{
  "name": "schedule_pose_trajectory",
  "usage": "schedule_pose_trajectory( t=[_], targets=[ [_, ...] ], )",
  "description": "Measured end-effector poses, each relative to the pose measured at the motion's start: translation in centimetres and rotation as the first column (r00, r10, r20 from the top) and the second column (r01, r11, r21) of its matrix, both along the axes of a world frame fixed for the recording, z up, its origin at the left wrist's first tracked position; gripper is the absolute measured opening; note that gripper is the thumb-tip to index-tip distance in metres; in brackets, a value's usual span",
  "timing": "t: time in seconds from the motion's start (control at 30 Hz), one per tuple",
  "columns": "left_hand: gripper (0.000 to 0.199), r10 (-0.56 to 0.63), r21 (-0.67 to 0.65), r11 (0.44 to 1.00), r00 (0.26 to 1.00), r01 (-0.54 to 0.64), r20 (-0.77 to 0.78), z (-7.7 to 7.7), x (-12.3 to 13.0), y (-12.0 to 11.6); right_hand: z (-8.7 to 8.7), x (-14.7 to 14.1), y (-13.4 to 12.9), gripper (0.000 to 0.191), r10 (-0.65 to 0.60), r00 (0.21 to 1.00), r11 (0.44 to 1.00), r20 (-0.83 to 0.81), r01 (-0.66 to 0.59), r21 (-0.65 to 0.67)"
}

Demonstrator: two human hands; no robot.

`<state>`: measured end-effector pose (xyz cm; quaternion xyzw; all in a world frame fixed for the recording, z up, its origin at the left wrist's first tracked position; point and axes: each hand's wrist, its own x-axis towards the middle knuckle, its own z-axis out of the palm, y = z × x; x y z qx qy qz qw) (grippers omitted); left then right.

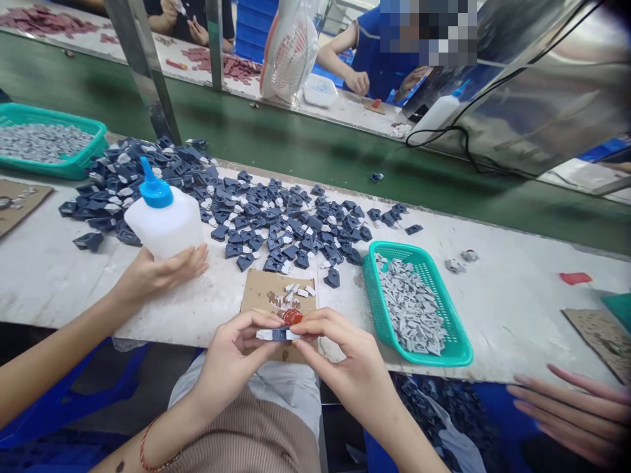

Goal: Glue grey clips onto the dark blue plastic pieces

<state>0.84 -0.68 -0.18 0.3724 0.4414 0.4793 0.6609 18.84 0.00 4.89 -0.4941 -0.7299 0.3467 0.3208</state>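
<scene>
Just above my lap, my left hand (234,351) pinches a small dark blue plastic part (280,334) with a white end pointing left. My right hand (345,351) presses finger and thumb around a small light grey piece at the part's right end. Behind my fingertips lies a cardboard sheet (259,289) bearing a few small grey pieces (298,291) and a blob of red-orange material (292,316), partly hidden by my fingers. A heap of dark blue plastic parts (276,220) spreads beyond the cardboard.
To the right stands a green basket (461,341) of grey pieces; another green basket (79,167) is far left. Someone else's hand (162,276) touches a white squeeze bottle (170,223). Another person's hand (572,407) is at right. A green belt (320,144) runs behind.
</scene>
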Motion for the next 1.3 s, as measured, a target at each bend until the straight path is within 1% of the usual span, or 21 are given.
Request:
schedule_pose_trajectory(
  t=[0.17, 0.37, 0.53, 0.63, 0.73, 0.8, 0.87, 0.9, 0.97, 1.13, 1.23, 1.3],
  targets=[
    [0.013, 0.005, 0.010, 1.000, 1.000, -0.005, -0.010, 0.0, -0.1, -0.2, 0.0, -0.1, 0.2, 0.013, 0.006, 1.000, 1.000, 0.011, -0.006, -0.008],
    [0.008, 0.009, 0.032, 0.999, 1.000, -0.008, -0.029, 0.0, -0.1, -0.3, -0.2, -0.4, 0.0, 0.014, 0.033, 0.999, 0.999, 0.010, -0.033, -0.017],
    [0.007, 0.019, 0.033, 0.999, 0.998, -0.017, -0.058, -0.2, -0.2, -0.6, -0.2, -0.4, -0.2, 0.014, 0.035, 0.999, 0.999, -0.024, -0.036, -0.034],
    [0.006, 0.024, 0.044, 0.999, 0.998, -0.022, -0.050, -0.2, -0.4, -0.8, -0.1, -0.4, -0.3, 0.014, 0.009, 0.998, 0.997, -0.063, -0.013, -0.077],
    [0.008, 0.022, 0.068, 0.998, 0.998, -0.018, -0.064, -0.1, -0.5, -0.9, -0.1, -0.6, -0.4, 0.013, -0.041, 0.992, 0.988, -0.117, 0.023, -0.152],
    [0.009, 0.025, 0.070, 0.997, 0.997, -0.020, -0.069, 0.0, -0.5, -1.0, -0.3, -0.7, -0.6, 0.010, -0.086, 0.979, 0.973, -0.186, 0.043, -0.225],
    [0.008, 0.026, 0.063, 0.998, 0.998, -0.022, -0.065, 0.2, -0.5, -1.0, -0.5, -0.9, -0.8, 0.004, -0.149, 0.944, 0.943, -0.293, 0.047, -0.328],
    [0.008, 0.027, 0.060, 0.998, 0.997, -0.023, -0.068, 0.3, -0.5, -1.0, -0.7, -0.9, -1.0, 0.006, -0.183, 0.919, 0.924, -0.348, 0.039, -0.381],
    [0.009, 0.026, 0.064, 0.998, 0.996, -0.020, -0.083, 0.5, -0.6, -1.0, -0.9, -0.9, -1.2, 0.015, -0.235, 0.874, 0.887, -0.426, 0.013, -0.462],
    [0.014, 0.038, 0.157, 0.987, 0.994, -0.022, -0.100, 1.0, -0.5, -1.0, -1.4, -2.0, -1.6, 0.033, -0.346, 0.777, 0.840, -0.525, 0.008, -0.542],
    [0.015, 0.039, 0.168, 0.986, 0.991, -0.017, -0.125, 1.4, -0.3, -0.8, -1.7, -3.6, -1.8, 0.041, -0.352, 0.743, 0.789, -0.569, -0.092, -0.607],
    [0.013, 0.042, 0.212, 0.977, 0.979, 0.001, -0.198, 1.6, -0.7, -0.5, -1.9, -4.7, -1.8, 0.043, -0.357, 0.737, 0.769, -0.574, -0.117, -0.628]
  ],
)
